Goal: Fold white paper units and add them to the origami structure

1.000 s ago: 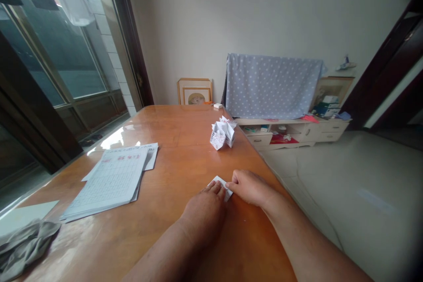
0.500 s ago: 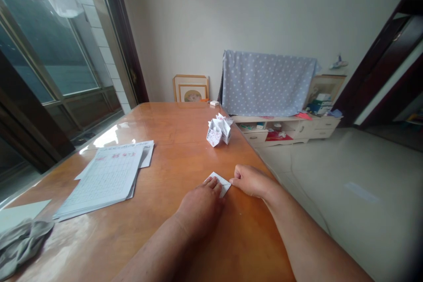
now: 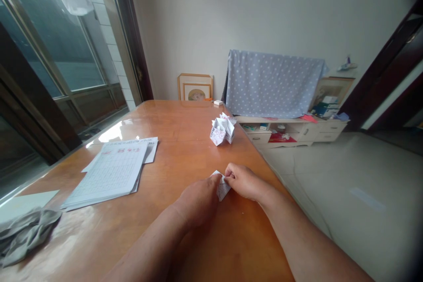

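Observation:
A small folded piece of paper [image 3: 223, 190] with faint print lies near the right edge of the wooden table [image 3: 185, 141]. My left hand [image 3: 203, 191] grips its left side, thumb on top and the other fingers mostly hidden. From the right, my right hand [image 3: 242, 179] pinches the paper's upper right part between thumb and curled forefinger. Beyond both hands stands a cluster of folded paper pieces [image 3: 223, 130], white with red and dark marks.
A stack of written sheets [image 3: 109, 169] lies on the left of the table. A grey cloth [image 3: 28, 233] and a pale sheet [image 3: 29, 205] are at the near left corner. A small white box [image 3: 218, 102] sits at the far edge. A low cabinet [image 3: 320, 132] stands beyond.
My left hand has gone from lying flat on the paper to gripping it. My right hand has moved left and now pinches the paper's upper part. The view has shifted slightly.

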A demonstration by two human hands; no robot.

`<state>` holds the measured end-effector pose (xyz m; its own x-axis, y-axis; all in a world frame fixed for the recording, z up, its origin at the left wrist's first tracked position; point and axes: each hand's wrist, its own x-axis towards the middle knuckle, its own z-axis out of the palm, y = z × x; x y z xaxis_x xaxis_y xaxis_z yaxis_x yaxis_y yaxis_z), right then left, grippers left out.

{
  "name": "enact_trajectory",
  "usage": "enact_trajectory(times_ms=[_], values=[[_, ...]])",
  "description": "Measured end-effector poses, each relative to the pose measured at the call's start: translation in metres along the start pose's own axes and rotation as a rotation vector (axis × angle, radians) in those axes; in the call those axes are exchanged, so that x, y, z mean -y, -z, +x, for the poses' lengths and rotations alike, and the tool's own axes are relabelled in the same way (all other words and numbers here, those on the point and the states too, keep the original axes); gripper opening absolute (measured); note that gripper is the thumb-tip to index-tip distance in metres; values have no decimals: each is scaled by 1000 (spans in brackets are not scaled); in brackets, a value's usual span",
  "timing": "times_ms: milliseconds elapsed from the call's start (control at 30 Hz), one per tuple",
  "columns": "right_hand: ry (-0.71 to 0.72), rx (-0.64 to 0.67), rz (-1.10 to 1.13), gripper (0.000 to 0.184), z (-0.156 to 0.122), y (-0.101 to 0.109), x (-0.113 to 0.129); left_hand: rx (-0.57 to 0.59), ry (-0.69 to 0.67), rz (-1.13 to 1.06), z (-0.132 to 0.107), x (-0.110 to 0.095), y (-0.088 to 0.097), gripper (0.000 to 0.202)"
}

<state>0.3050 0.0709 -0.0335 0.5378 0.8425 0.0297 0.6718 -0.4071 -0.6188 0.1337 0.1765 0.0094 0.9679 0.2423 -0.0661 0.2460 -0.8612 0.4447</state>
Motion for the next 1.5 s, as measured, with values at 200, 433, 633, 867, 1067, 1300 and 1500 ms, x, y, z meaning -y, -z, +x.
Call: enact_trajectory(times_ms=[200, 433, 633, 867, 1067, 1300, 1500], values=[[-32, 31, 27, 8, 2, 2, 0, -28, 30, -154, 4, 12, 4, 49], [-41, 36, -16, 18, 1, 1, 2, -20, 48, -263, 10, 21, 6, 52], [-58, 15, -112, 38, 2, -3, 7, -14, 11, -293, 10, 24, 8, 50], [-91, -2, -169, 49, 6, -6, 9, -18, 0, -487, 12, 33, 9, 51], [-130, 33, -237, 58, 8, -3, 19, -58, 75, -650, 10, 34, 16, 54], [-222, 60, -235, 61, 10, 4, 42, -100, 222, -782, 7, 33, 24, 59], [-249, 175, -283, 67, 15, 6, 58, -138, 264, -892, 8, 34, 18, 66]])
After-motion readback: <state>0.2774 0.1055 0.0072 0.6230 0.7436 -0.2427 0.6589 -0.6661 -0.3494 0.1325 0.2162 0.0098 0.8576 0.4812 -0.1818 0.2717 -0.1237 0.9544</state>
